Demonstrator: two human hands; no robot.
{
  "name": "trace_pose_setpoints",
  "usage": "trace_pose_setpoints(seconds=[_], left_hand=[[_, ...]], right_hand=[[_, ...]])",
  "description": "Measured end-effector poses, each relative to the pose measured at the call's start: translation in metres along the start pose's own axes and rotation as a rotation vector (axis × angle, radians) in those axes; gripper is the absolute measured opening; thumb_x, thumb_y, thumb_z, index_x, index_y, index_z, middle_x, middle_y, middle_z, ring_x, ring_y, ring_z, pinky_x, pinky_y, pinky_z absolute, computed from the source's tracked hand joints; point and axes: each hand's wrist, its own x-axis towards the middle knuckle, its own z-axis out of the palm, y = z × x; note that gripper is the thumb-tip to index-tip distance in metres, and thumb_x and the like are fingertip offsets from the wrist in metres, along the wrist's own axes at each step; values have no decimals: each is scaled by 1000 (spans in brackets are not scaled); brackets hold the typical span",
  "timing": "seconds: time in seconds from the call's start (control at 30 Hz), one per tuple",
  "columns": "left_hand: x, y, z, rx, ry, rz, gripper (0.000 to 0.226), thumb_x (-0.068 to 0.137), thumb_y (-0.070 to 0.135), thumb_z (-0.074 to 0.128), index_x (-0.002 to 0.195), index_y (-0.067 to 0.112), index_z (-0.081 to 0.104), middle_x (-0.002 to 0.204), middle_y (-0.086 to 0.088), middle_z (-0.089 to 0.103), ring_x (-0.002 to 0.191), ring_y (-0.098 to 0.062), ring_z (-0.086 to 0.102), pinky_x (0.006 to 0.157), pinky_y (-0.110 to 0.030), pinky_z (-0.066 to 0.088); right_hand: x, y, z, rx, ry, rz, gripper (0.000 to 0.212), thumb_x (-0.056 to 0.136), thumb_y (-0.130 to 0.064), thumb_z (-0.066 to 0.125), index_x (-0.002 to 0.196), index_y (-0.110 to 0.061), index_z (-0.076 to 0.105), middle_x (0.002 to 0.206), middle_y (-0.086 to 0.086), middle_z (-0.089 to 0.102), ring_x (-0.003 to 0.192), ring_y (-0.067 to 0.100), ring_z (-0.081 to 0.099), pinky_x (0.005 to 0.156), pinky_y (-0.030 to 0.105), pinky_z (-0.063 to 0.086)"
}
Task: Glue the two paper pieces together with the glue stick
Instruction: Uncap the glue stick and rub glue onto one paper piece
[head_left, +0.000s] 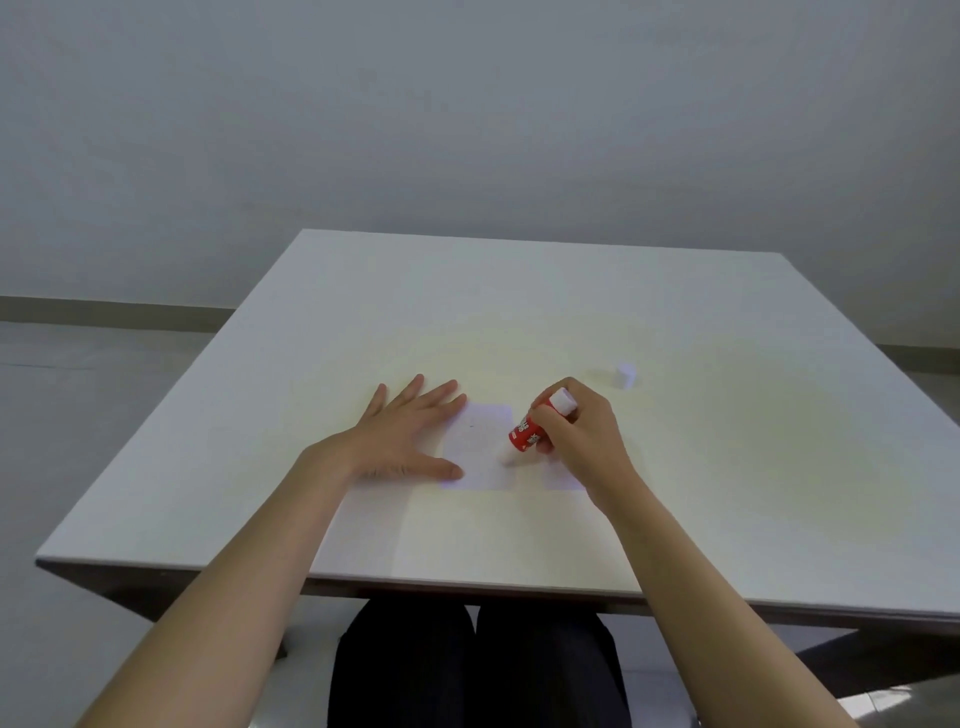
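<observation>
A pale square paper piece (480, 449) lies flat on the white table (519, 322). My left hand (402, 434) rests flat on its left edge, fingers spread. My right hand (582, 434) grips a red glue stick (527, 434), tilted with its white tip touching the paper's right side. A second pale paper piece (563, 475) lies just to the right, mostly hidden under my right hand.
The glue stick's white cap (625, 375) stands on the table beyond my right hand. The table's near edge runs across above my dark-trousered legs (472, 670). A grey wall and floor lie behind the table.
</observation>
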Motion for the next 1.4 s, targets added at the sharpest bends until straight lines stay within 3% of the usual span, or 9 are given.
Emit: trace_pose_setpoints(seconds=[0.17,0.43,0.67,0.77,0.9,1.0,1.13,1.3,1.4], left_hand=[[0,0,0,59,-20,7,111,58,85,48,147,43,-4,145,33,-20,140,-4,-27,113,-45,-21],[1,1,-1,40,-25,2,111,59,83,52,147,43,-2,144,34,-21,141,-5,-26,112,-45,-22],[-2,4,-1,12,-17,-7,109,63,78,56,148,42,-2,154,29,-14,142,-6,-25,115,-46,-20],[-2,5,-2,35,-23,-6,107,65,77,56,148,41,-2,155,26,-15,143,-7,-25,115,-46,-19],[-2,4,-2,33,-26,1,107,66,77,56,148,42,-2,147,32,-18,142,-7,-26,114,-45,-21],[-2,3,-2,25,-22,2,108,64,79,54,148,42,-3,145,34,-20,142,-6,-26,113,-44,-22],[-3,4,-2,34,-34,-2,110,65,80,53,149,39,-5,145,32,-23,141,-5,-27,114,-44,-22],[-6,6,-5,25,-39,8,110,69,76,54,149,35,-9,147,30,-22,141,-6,-27,114,-44,-21],[-8,5,-6,-31,-22,16,111,70,75,55,149,34,-12,151,28,-17,142,-5,-26,114,-42,-21]], right_hand=[[-1,-2,14,13,-208,4,3,76,-6,58,74,-5,60,69,4,64,54,9,59,51,21,49],[18,5,10,-35,144,31,9,75,-20,57,77,-13,62,76,0,70,75,25,68,76,47,57],[-18,6,37,9,-11,-69,7,68,-17,58,70,-10,57,67,1,70,63,19,66,67,45,56],[-7,4,32,7,58,-46,8,75,-15,59,77,-7,60,74,3,71,74,22,69,73,43,58],[10,3,18,10,230,3,8,81,-14,59,86,-8,62,77,-2,73,78,16,70,69,24,55],[12,2,11,-24,280,-7,6,80,-12,60,84,-8,61,74,-4,69,74,18,68,67,25,53],[-1,5,16,-48,163,-32,4,73,-11,60,75,-7,60,66,-3,69,62,13,66,58,25,54],[-4,3,15,-48,218,-34,4,77,-12,61,79,-9,60,69,-7,68,66,13,67,64,31,55],[-4,-3,8,70,284,16,3,82,-9,60,84,-10,61,77,11,72,70,25,71,67,35,56]])
